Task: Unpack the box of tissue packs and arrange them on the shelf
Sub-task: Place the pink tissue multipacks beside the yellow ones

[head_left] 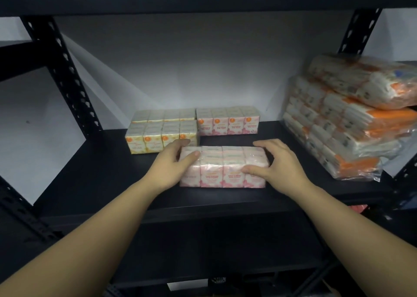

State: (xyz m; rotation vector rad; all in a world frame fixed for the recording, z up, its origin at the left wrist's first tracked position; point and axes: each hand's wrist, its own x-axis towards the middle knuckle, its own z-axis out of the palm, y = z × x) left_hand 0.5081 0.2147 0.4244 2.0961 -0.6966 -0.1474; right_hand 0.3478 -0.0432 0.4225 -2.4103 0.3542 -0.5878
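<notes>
Black metal shelf (pixel 94 184) against a pale wall. Near its front edge, a pink tissue pack (pixel 222 167) lies flat; its print is too blurred to read. The left hand (pixel 171 164) clasps its left end, the right hand (pixel 278 161) its right end, thumbs on top, forearms extended. Bare shelf lies left of it. Behind stand two yellow tissue packs (pixel 161 136) and a second pink pack (pixel 228 120) at the back edge. Stacked orange-and-white bundles (pixel 347 118) fill the right end.
</notes>
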